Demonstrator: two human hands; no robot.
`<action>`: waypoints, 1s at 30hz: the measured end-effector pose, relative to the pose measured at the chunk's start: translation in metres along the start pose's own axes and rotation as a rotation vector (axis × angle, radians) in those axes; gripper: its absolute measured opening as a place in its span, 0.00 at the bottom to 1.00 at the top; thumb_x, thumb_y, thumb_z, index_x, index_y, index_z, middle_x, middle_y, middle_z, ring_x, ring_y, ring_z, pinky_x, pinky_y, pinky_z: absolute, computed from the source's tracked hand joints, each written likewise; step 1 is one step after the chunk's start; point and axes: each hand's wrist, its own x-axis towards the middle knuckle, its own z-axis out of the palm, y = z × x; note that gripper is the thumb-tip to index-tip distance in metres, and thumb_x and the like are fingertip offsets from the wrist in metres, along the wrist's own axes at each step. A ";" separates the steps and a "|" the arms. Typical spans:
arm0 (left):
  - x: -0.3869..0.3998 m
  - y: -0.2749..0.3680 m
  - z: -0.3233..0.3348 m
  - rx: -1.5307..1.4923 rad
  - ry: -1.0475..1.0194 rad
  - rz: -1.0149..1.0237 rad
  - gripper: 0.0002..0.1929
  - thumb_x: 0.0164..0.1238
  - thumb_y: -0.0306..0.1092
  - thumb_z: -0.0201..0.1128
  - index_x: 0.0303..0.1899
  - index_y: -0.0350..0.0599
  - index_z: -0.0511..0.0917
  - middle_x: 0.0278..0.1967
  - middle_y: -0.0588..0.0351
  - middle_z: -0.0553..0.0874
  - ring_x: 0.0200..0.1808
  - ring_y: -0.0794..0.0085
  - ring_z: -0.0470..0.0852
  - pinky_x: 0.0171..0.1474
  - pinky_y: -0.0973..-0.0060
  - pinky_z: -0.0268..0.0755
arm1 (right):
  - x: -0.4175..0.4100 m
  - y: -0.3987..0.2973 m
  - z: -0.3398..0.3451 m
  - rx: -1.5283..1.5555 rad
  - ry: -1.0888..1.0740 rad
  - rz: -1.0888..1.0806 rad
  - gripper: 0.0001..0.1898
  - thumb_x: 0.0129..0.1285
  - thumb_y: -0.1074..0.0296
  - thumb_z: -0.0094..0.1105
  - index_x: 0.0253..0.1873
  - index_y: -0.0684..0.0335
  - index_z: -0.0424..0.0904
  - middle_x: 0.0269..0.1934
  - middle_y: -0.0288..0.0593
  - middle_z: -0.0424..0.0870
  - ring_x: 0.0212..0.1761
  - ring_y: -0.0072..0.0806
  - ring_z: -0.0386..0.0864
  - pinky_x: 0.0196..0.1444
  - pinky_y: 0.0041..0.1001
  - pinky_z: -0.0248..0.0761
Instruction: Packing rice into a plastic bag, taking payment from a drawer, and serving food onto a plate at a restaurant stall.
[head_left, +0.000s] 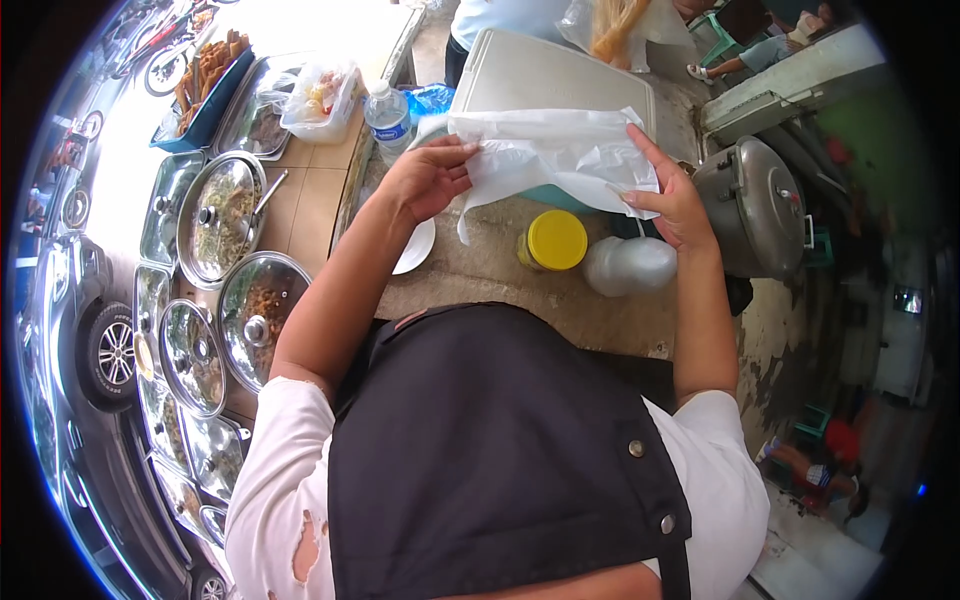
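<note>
A white, translucent plastic bag (555, 161) is stretched between my hands above the counter. My left hand (442, 176) pinches its left end, and my right hand (664, 195) grips the right end between thumb and fingers. Below the bag stands a jar with a yellow lid (557, 240). Beside that jar, near my right wrist, lies a clear plastic bundle (630, 266). A white plate (415, 247) is partly hidden by my left forearm. Behind the bag sits a large container with a grey lid (555, 79).
To the left are glass-lidded food pans (259, 322), a serving dish with a spoon (221, 217), a blue tray of fried rolls (202, 97) and a water bottle (388, 120). At the right stands a large metal pot (750, 210). A person in light blue (510, 19) is beyond the counter.
</note>
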 end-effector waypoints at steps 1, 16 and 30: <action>0.000 0.000 -0.001 0.043 0.072 0.000 0.16 0.76 0.29 0.68 0.60 0.37 0.78 0.54 0.52 0.87 0.55 0.66 0.88 0.63 0.67 0.81 | 0.004 0.002 -0.004 -0.013 0.000 0.001 0.52 0.52 0.84 0.69 0.84 0.69 0.56 0.77 0.47 0.68 0.76 0.29 0.70 0.78 0.27 0.59; -0.012 -0.042 0.031 0.215 0.303 0.154 0.15 0.67 0.33 0.79 0.46 0.34 0.85 0.40 0.52 0.90 0.42 0.70 0.90 0.47 0.71 0.84 | 0.036 0.047 0.132 -0.407 0.216 -0.221 0.10 0.70 0.72 0.72 0.53 0.66 0.86 0.42 0.36 0.87 0.44 0.17 0.83 0.48 0.20 0.78; -0.040 -0.029 0.042 0.339 0.242 0.248 0.09 0.65 0.29 0.79 0.40 0.41 0.84 0.36 0.56 0.91 0.36 0.74 0.89 0.39 0.76 0.80 | 0.030 0.042 0.148 -0.195 0.172 -0.196 0.07 0.70 0.76 0.69 0.50 0.69 0.87 0.37 0.40 0.91 0.37 0.20 0.87 0.42 0.22 0.82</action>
